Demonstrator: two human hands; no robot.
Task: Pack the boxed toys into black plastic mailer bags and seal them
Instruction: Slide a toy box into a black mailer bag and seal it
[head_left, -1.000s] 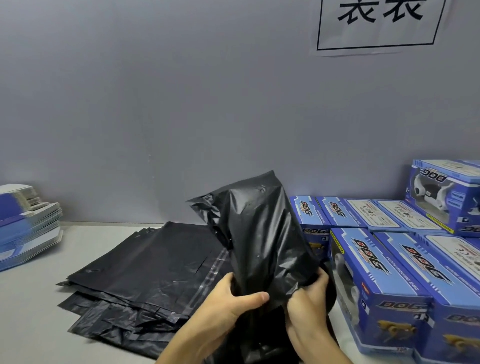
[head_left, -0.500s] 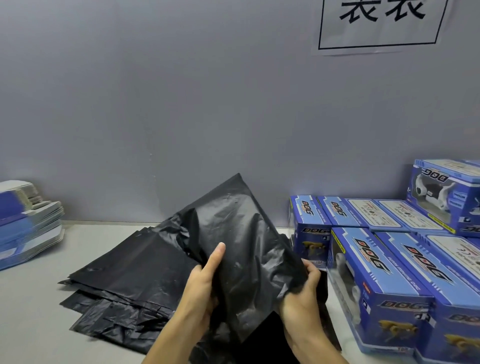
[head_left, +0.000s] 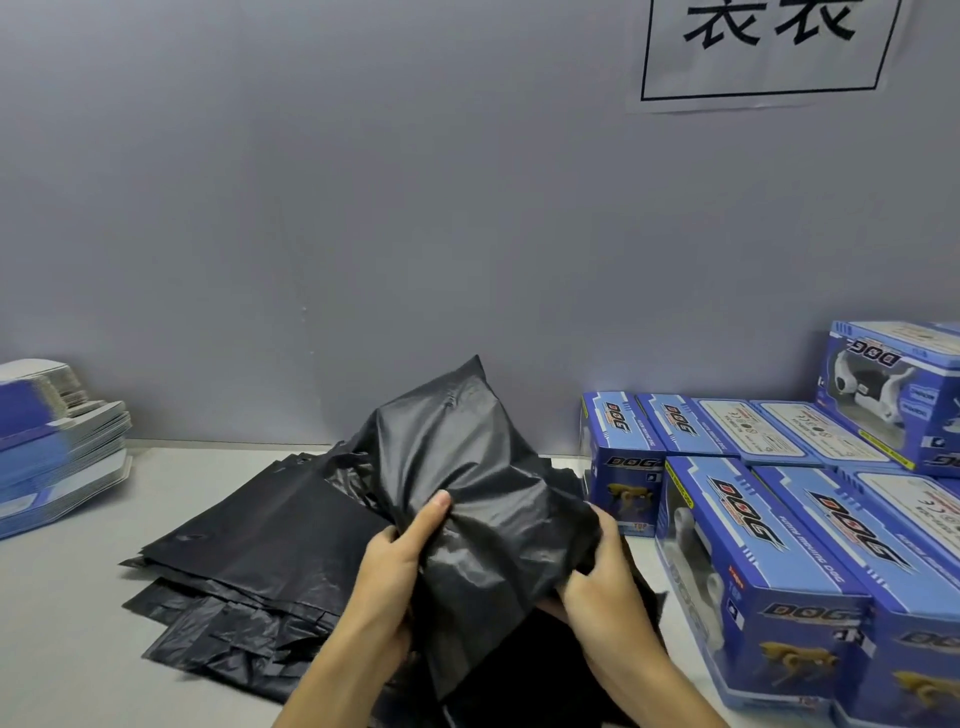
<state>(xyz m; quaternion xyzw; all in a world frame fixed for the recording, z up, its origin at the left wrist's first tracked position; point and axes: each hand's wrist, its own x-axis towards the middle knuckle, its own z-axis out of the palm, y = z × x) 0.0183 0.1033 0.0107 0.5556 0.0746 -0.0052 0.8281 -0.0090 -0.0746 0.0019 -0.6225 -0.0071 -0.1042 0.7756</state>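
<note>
At the worktop's (head_left: 62, 597) middle, seen from the head camera, both hands hold a bulging black mailer bag (head_left: 467, 493) that stands tilted, its long axis running up and away from the person. The left hand (head_left: 395, 571) pinches the near plastic with its thumb on top; the right hand (head_left: 597, 587) grips the bag's lower right side. Any loose mouth probably lies nearest both hands. Spare flat bags (head_left: 249, 561) lie just left, boxed toys (head_left: 769, 571) just right.

Bulging black mailer bag (head_left: 483, 499) tilted above flat bags (head_left: 249, 561), blue toy boxes (head_left: 769, 566) rightward
</note>
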